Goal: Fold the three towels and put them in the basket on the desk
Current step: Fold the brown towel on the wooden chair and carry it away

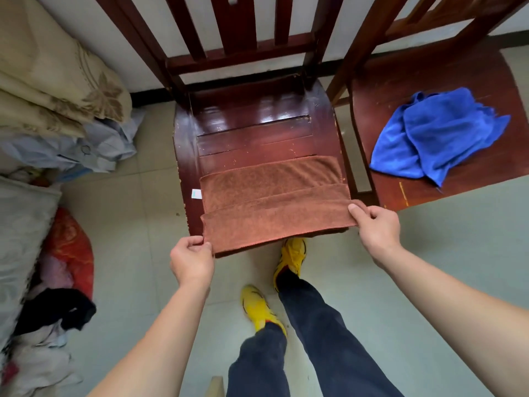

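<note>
A brown towel (pixel 272 202) lies on the front half of a dark red wooden chair seat (pixel 254 130), its near part doubled over and hanging past the seat's front edge. My left hand (pixel 192 260) pinches the towel's near left corner. At the near right corner, my right hand (pixel 376 227) grips the folded edge. A white label sticks out at the towel's left side. A crumpled blue towel (pixel 435 136) sits on a second wooden chair (pixel 446 193) to the right. No basket or desk is in view.
Folded beige bedding (pixel 51 81) and pale blue cloth (pixel 94 147) are stacked at the left. Below them lie red (pixel 71 250), black and white clothes. My legs and yellow shoes (pixel 290 259) stand on the pale tiled floor in front of the chair.
</note>
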The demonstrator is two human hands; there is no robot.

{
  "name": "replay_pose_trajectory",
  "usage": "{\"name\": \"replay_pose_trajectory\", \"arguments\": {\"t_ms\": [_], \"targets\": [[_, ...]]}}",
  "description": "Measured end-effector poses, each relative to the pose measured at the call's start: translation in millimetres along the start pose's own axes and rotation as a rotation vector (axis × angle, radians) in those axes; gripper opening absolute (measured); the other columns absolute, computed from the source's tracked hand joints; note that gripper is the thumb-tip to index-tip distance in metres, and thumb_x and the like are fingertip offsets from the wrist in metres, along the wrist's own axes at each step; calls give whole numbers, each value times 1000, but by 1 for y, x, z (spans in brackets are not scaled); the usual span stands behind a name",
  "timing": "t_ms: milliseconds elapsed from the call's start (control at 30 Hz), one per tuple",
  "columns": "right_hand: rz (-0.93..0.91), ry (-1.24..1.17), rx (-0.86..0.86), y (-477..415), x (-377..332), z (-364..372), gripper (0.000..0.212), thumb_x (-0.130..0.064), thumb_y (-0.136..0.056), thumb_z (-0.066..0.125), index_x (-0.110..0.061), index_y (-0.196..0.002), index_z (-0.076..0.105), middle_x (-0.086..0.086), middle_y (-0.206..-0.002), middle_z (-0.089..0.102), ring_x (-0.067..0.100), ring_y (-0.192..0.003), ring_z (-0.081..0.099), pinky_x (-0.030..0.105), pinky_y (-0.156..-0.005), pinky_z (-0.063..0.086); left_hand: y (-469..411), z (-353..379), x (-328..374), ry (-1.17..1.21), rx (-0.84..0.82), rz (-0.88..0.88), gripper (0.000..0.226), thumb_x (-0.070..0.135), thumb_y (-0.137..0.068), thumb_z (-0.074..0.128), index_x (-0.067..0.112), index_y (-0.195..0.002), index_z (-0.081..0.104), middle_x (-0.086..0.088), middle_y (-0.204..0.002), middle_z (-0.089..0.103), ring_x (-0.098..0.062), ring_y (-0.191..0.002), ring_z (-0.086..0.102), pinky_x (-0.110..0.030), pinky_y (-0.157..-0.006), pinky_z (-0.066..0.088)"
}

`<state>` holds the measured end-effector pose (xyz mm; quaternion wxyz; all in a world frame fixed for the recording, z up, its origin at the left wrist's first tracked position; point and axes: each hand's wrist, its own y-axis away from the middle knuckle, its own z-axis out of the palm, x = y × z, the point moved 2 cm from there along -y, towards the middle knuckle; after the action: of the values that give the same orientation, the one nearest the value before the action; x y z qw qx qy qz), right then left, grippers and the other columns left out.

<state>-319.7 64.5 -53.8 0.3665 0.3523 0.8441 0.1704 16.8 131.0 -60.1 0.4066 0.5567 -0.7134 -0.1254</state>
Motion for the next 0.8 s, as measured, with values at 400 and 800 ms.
{"name": "replay_pose_trajectory", "arguments": {"t_ms": [400, 800], "targets": [[72, -374, 96, 110, 43, -50, 32, -34, -65, 66, -3, -66, 58, 8, -63, 46, 21, -58, 48, 36, -54, 37, 94, -78, -43, 318, -89, -25, 17, -4, -86, 53, 11, -78, 54, -10, -67, 54, -18, -46, 47, -18, -36, 45], [68, -571, 91, 205, 77, -88, 24, -21, -74, 69, -16, -58, 51, 7, -67, 57, 21, -62, 62, 26, -50, 41, 162, -135, -103, 413, -126, -22, 12, -5, -83, 53, 7, -80, 55, -7, -61, 50, -9, -32, 46, -17, -38, 46]]}}
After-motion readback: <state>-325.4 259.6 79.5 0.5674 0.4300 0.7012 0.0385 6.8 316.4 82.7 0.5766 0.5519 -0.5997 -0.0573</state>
